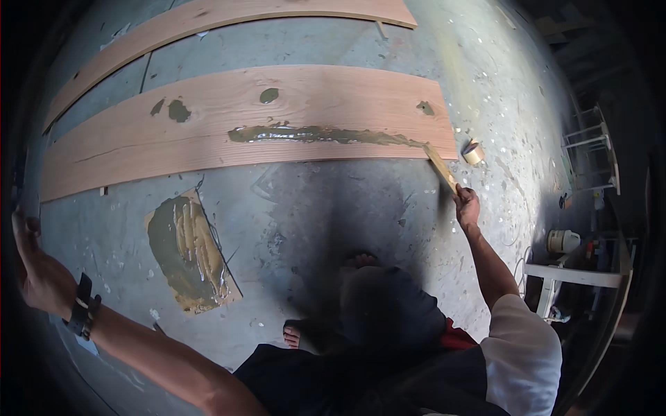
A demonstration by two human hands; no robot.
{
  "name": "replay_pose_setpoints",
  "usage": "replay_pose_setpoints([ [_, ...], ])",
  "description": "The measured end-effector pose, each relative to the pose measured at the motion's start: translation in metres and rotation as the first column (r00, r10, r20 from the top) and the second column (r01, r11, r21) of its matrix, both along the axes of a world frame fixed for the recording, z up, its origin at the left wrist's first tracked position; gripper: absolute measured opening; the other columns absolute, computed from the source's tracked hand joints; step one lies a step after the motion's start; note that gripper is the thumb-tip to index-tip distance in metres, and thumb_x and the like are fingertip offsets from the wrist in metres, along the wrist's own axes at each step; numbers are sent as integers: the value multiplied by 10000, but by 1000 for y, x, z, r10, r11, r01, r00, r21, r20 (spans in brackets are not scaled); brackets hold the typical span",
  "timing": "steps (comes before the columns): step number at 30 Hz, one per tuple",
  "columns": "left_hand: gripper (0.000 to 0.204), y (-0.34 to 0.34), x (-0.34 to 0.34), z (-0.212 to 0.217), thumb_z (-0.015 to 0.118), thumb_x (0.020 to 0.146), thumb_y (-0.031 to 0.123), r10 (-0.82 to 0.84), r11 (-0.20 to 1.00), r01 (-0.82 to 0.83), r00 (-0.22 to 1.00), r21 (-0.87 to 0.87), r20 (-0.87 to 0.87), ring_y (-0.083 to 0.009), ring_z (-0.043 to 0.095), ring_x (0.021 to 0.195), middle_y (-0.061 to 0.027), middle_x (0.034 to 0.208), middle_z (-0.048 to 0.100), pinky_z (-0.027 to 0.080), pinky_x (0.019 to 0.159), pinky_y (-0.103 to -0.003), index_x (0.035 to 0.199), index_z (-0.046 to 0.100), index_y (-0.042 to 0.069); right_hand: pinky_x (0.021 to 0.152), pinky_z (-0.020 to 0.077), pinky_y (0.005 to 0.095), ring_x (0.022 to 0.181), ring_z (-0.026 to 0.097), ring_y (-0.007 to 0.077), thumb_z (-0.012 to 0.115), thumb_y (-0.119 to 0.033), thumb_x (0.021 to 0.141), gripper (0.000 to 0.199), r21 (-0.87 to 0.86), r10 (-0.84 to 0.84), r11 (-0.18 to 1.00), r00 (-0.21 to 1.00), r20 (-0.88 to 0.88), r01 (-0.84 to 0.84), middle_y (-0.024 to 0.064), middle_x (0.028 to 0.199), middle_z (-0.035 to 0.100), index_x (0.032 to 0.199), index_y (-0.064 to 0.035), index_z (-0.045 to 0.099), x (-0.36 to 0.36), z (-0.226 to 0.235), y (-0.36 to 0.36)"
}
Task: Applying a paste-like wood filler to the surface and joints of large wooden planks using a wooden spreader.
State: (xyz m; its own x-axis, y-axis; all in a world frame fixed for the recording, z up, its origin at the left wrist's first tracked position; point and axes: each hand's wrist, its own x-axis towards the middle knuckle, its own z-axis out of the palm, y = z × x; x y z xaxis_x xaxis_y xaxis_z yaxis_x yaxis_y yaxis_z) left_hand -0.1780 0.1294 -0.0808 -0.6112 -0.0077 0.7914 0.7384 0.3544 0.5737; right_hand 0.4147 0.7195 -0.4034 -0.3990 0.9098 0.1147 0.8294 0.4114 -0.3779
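Near plank [333, 97], R hand [467, 206] w/ stick [441, 168], tip contact unclear, L hand [48, 277] dim

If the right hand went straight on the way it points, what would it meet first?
Probably the nearer wooden board, which the stick in the right hand overlaps in view; depth is unclear.

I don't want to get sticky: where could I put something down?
The floor between the smeared board and right hand looks free; mostly so between the near plank and far plank. It's crowded around the white jug, far right.
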Motion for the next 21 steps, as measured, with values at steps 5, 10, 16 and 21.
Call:
replay_pose_setpoints([
  [5,347,3,26,16,702,936,44,-138,977,158,981,143,-138,-226,726,758,-238,1000,747,555,683,-290,1244,623,-97,898,540,287,982,669,145,636,-97,1006,342,-395,-60,896,827,-559,-202,95,1061,724,1319,40,638,-85,15,-53],
  [10,340,-8,37,33,702,918,2,-60,959,93,990,268,-127,-280,742,823,-272,1024,732,589,700,-322,1234,626,-100,759,545,382,882,731,295,653,-217,992,258,-287,755,511,582,-300,-810,177,1024,753,1187,-63,726,-255,21,-199],
  [16,358,-49,52,36,687,928,-1,-5,966,41,990,255,-140,-264,732,802,-261,1031,734,582,708,-316,1260,604,-104,770,545,478,905,686,417,599,-274,1002,249,-242,794,547,588,-154,-802,196,990,710,1190,-161,717,-433,7,-332],
  [21,350,-80,59,33,667,952,24,-37,980,66,988,190,-150,-259,726,804,-262,1045,732,578,737,-324,1275,605,-95,768,534,526,883,678,433,572,-278,998,203,-246,887,421,453,-90,-873,191,954,711,1110,-159,693,-442,-11,-360],
])
